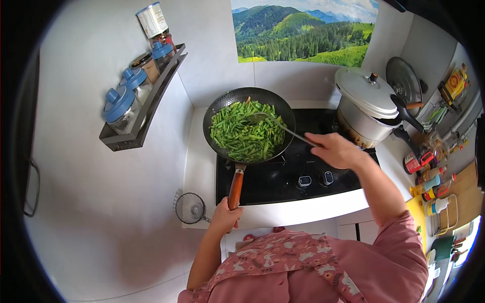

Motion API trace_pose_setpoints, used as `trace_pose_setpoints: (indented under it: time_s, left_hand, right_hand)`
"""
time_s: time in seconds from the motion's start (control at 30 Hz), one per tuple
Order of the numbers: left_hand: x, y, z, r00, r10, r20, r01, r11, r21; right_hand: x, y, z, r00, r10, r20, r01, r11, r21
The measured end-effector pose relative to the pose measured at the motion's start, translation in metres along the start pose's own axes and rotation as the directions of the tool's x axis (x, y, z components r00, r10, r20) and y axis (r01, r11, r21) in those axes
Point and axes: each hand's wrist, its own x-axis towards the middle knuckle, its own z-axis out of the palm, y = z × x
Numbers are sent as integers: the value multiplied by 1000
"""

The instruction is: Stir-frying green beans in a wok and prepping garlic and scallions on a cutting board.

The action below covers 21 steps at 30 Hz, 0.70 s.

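A dark wok (222, 101) with a wooden handle stands over the left side of the black cooktop (265, 189). Cut green beans (242, 136) fill much of its base. My left hand (226, 216) grips the end of the wok's handle. In my right hand (335, 149), a metal spatula (291, 132) slants leftward over the rim, its head among the beans near the middle of the wok. The tip of the spatula's handle is hidden in my palm.
A large silver pressure cooker (363, 121) with its lid resting tilted stands at the back right. Near the front left counter edge sits a clear glass cup (190, 208). Jars line a wall shelf (151, 98) at left. Bottles (430, 185) crowd the right counter beside a yellow board (416, 216).
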Motion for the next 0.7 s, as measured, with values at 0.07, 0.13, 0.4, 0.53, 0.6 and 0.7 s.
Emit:
trace_pose_setpoints:
  time_s: [0.07,0.13,0.4,0.53,0.6,0.7]
  left_hand:
    - [-5,4,-2,997,-75,-13,75,997,12]
    - [-2,-2,1,999,-52,2,52,999,-9]
    - [5,-1,8,1000,8,14,-8,1000,-16]
    - [1,-6,0,1000,7,3,-7,999,-31]
    - [-1,-8,-3,1000,15,10,-15,999,-48]
    - [4,1,5,998,61,36,-60,998,-8]
  right_hand:
    - [-15,-19,-36,979,118,166,-144,978,150]
    - [-27,-10,-38,944,203,262,-298,866,402]
    - [24,25,47,921,259,290,-380,755,535]
    - [20,-2,56,954,243,173,-298,778,553]
    - [14,-6,61,989,143,19,-140,914,382]
    - [9,11,76,979,78,-189,-114,975,-192]
